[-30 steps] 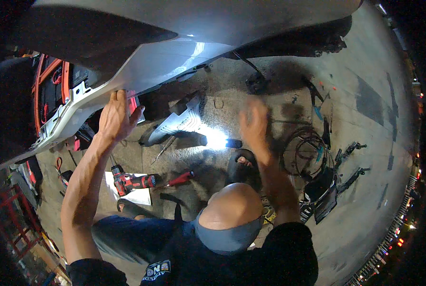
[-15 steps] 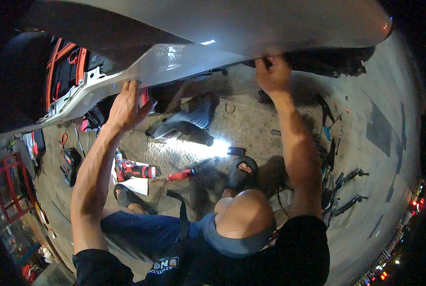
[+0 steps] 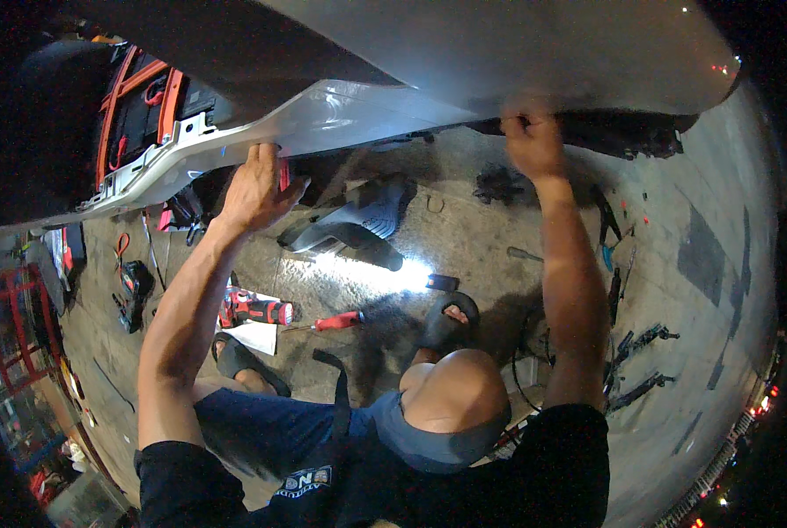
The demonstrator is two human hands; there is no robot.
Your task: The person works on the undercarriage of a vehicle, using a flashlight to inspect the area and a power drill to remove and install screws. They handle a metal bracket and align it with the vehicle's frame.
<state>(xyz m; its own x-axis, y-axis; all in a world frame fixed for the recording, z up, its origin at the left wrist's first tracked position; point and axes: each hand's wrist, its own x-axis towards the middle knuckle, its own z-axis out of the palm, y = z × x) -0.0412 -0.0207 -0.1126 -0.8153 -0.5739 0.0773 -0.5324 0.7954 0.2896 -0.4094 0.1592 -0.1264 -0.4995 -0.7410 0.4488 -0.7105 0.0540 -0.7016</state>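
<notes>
A pale, glossy car body panel spans the top of the view. Against its lower edge, left of centre, rests my left hand; its fingers lie along the panel and the thumb stands apart. Further right, my right hand reaches up to the underside, its fingers curled together where the panel meets a dark strip. What those fingers hold, if anything, is hidden. Below the hands, a grey and black curved plastic piece lies on the floor, lit by a small flashlight.
By my feet lie a red and black cordless power tool on white paper and a red-handled screwdriver. Black tools or brackets are scattered on the right. Pliers-like black tools lie left. An orange frame stands upper left.
The view has shifted slightly, and the panel appears lower and further right. My right hand shows further right, still at the underside. My left hand stays at the panel's edge.
</notes>
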